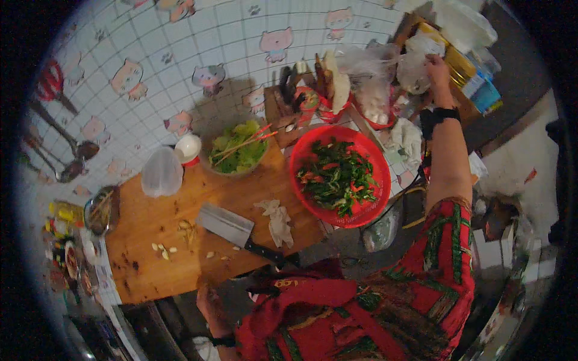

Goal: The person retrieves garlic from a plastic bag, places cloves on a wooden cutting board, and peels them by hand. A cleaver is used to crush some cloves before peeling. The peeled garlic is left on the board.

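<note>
My right hand [437, 70] is stretched out to the far right, its fingers closed on a translucent plastic bag [413, 67]. At the front edge of the wooden cutting board [149, 275] rests my left hand [207, 295]; its fingers are hard to make out. A cleaver [226, 224] lies on the board with its black handle over the front edge. Left of it are several peeled garlic cloves [165, 250] and pale peelings [186, 231]. A crumpled, whitish, thin piece [278, 223], perhaps a plastic glove, lies right of the blade.
A red plastic colander [295, 189] holds chopped greens with red pieces. Behind the board stand a bowl of lettuce [239, 144] with chopsticks across it, a small white bowl [188, 148] and a translucent plastic container [161, 173]. Ladles [86, 151] hang on the left wall. Garlic bulbs [378, 113] sit in bagging.
</note>
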Tool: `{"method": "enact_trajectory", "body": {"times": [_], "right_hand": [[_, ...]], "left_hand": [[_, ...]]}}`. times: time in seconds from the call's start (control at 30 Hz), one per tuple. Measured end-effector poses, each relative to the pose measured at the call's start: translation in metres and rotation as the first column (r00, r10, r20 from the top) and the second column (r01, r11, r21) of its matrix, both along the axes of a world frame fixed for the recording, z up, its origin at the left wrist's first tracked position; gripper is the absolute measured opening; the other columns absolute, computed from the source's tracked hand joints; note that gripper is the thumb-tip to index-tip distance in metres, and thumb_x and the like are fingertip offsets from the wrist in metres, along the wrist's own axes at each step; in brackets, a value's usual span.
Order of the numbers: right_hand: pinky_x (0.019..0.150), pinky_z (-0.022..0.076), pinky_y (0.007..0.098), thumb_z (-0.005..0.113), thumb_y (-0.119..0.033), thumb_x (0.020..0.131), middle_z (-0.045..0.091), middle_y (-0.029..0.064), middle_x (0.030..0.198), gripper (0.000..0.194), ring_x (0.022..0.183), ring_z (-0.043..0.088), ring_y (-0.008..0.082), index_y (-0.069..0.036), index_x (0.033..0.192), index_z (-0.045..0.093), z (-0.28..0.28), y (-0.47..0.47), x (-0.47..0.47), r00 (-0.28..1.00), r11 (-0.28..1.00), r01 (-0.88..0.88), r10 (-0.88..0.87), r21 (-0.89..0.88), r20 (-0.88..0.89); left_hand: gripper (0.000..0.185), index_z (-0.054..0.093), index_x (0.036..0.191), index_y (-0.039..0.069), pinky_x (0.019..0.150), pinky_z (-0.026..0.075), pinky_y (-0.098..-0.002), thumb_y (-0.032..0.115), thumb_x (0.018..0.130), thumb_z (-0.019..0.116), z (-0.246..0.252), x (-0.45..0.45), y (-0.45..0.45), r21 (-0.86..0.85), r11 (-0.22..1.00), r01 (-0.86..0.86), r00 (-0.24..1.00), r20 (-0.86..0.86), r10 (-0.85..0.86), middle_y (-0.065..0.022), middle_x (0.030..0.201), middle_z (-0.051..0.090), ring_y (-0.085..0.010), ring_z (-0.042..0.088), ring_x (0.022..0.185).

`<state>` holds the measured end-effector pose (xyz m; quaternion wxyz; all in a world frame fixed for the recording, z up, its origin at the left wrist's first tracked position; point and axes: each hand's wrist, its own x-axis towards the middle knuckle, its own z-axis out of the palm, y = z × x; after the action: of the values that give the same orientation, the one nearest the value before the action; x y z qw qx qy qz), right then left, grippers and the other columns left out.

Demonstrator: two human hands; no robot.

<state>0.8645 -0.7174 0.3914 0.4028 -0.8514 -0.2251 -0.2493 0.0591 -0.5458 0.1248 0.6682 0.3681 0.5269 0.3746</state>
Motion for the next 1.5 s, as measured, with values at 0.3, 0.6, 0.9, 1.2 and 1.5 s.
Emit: {"method": "enact_trajectory", "body": {"times": [0.3,0.6,0.9,1.2,1.5], "right_hand": [[0.063,0.0455,0.0358,0.056,-0.019,0.075,0.059,0.0135,0.085,0.035,0.076,0.057,0.0232,-0.002,0.106,0.055,-0.072,0.04,-0.001,0.983,0.95,-0.157,0.176,-0.268,0.049],[0.074,0.0458,0.0301,0.054,-0.017,0.082,0.062,0.0126,0.096,0.026,0.085,0.059,0.0218,-0.005,0.104,0.058,-0.186,0.089,-0.351,0.698,0.641,-0.714,0.625,-0.281,-0.348],[0.076,0.0438,0.0403,0.063,-0.023,0.072,0.052,0.0206,0.099,0.04,0.09,0.052,0.0372,-0.001,0.103,0.049,-0.279,0.117,-0.566,0.597,0.331,-0.782,0.639,-0.528,-0.485],[0.075,0.0446,0.0405,0.063,-0.019,0.071,0.055,0.0212,0.09,0.041,0.084,0.055,0.0352,-0.002,0.105,0.046,-0.275,0.107,-0.578,0.549,0.535,-0.794,0.43,-0.288,-0.717],[0.071,0.044,0.0443,0.055,-0.03,0.08,0.056,0.0213,0.087,0.035,0.085,0.056,0.0371,-0.003,0.1,0.044,-0.281,0.017,-0.625,0.719,0.373,-0.678,0.159,-0.633,-0.676]], "left_hand": [[0.019,0.059,0.092,0.01,0.056,0.039,-0.0231,0.025,0.08,0.059,-0.018,-0.007,0.001,-0.137,0.985,-0.104,0.994,-0.042,0.099,0.0017,0.079,0.056,-0.0092,0.05,0.067],[0.02,0.057,0.095,0.005,0.047,0.035,-0.0205,0.018,0.079,0.054,-0.005,-0.012,0.022,-0.139,0.99,-0.033,0.99,0.132,0.051,-0.0009,0.07,0.053,-0.0085,0.047,0.059],[0.018,0.055,0.079,0.008,0.044,0.035,-0.0199,0.025,0.085,0.051,-0.012,-0.027,0.041,-0.069,0.993,0.091,0.977,0.2,-0.075,0.0,0.065,0.053,-0.0074,0.047,0.054],[0.018,0.056,0.077,0.009,0.044,0.034,-0.0194,0.026,0.084,0.053,-0.02,-0.057,0.044,-0.095,0.975,0.2,0.973,0.14,-0.186,0.0006,0.063,0.053,-0.0065,0.047,0.053],[0.02,0.056,0.077,0.009,0.046,0.035,-0.0196,0.027,0.084,0.052,-0.03,-0.068,0.057,-0.121,0.966,0.229,0.965,0.157,-0.209,-0.0001,0.064,0.053,-0.0082,0.048,0.054]]}}
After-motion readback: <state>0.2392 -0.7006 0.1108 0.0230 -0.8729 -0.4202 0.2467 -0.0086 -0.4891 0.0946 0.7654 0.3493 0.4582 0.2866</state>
